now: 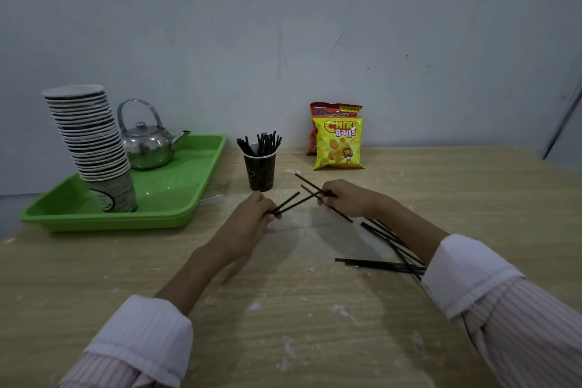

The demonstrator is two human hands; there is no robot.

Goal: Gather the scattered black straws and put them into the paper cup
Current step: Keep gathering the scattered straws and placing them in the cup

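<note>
A dark paper cup (260,173) stands upright at the table's middle back, with several black straws (260,143) sticking out of it. Just in front of the cup, my left hand (252,217) pinches the near ends of two black straws (293,203) that point up and to the right. My right hand (345,198) grips a few black straws (310,185) whose tips cross those of the left hand. More loose black straws (382,263) lie on the table under and beside my right forearm.
A green tray (176,198) at the left holds a tall leaning stack of paper cups (91,142) and a metal kettle (146,143). Two snack bags (338,142) lean against the wall behind the right hand. The wooden table (283,309) has white smudges.
</note>
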